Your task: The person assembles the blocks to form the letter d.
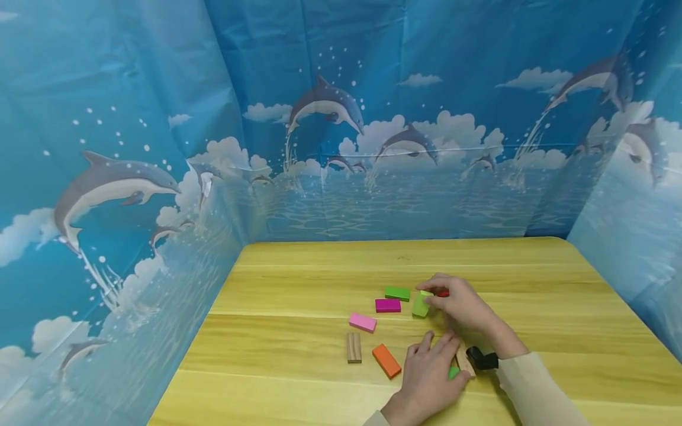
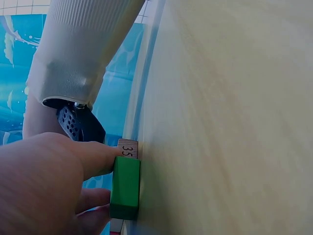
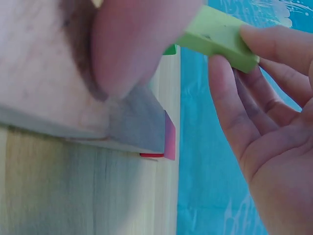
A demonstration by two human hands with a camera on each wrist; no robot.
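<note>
My right hand (image 1: 460, 305) pinches a light green block (image 1: 421, 304) between thumb and fingers; the right wrist view shows this block (image 3: 220, 39) raised and tilted. Lower down, my left hand (image 1: 430, 376) rests beside a green block (image 1: 453, 372) and a light wooden block (image 1: 465, 362), fingers spread. In the left wrist view the thumb of this hand (image 2: 54, 181) touches the green block (image 2: 125, 188) near a wooden block (image 2: 128, 147) marked 35. A red block (image 1: 443, 293) is partly covered by my right hand. A blurred finger fills the upper left of the right wrist view.
Left of the hands, a green block (image 1: 397, 293), a magenta block (image 1: 388, 306), a pink block (image 1: 363, 322), a striped wooden block (image 1: 354, 347) and an orange block (image 1: 386, 361) lie on the yellow wooden table (image 1: 266, 343). A blue dolphin curtain (image 1: 319, 195) stands behind.
</note>
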